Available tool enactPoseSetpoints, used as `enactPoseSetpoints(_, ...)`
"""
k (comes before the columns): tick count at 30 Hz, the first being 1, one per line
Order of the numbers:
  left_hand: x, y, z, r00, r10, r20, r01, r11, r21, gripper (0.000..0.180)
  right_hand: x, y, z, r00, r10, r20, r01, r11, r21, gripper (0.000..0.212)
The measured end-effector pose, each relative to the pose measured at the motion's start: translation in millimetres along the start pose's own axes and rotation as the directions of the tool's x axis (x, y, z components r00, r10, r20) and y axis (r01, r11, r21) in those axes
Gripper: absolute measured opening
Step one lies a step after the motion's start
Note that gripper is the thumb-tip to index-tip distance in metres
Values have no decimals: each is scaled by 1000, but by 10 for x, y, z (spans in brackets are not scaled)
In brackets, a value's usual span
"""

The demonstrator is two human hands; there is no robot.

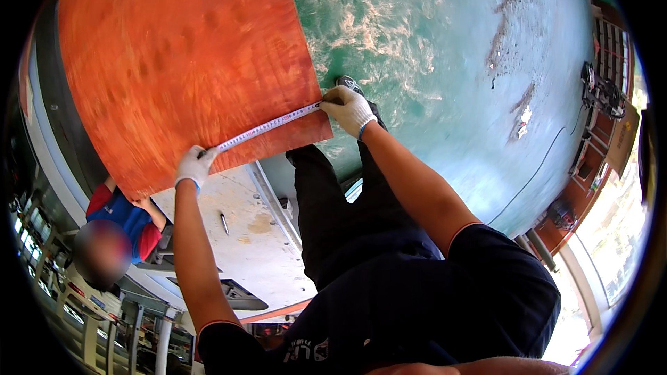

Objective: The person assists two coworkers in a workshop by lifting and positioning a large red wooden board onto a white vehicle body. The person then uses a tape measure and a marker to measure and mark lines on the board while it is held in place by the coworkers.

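Note:
A white tape measure [267, 126] lies stretched across a large orange-red board [187, 62], running near the board's near edge. My right hand [349, 110], in a white knit glove, pinches the tape's end at the board's right edge. At the other end, my gloved left hand [197, 164] grips the tape with thumb and fingers closed, close to the near edge. Whether a tape case sits inside the left hand is hidden. Below the board, a pen [224, 223] rests on a whitish work surface [260, 264].
Another person [135, 226] in a blue and red top stands at the lower left, a hand at the board's corner. The green floor [445, 62] spreads to the right, with a dark cable [531, 177] on it. Shelving and a dark machine [603, 90] stand at far right.

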State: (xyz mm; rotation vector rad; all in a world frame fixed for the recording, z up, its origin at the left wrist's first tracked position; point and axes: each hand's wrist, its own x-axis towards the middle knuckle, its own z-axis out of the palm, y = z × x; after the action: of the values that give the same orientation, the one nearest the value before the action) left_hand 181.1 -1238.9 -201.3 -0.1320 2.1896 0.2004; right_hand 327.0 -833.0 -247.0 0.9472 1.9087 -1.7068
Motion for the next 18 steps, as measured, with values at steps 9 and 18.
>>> enactPoseSetpoints(9,362,-1663,-817,968,-209,-141,243,922,302,65,-270,32,299,963,-190,-193,134,953,-271,21)
enactPoseSetpoints(18,427,-1999,-748,966,-162,-202,201,961,189,56,-1154,54,3042,589,-330,737,694,674,-253,19)
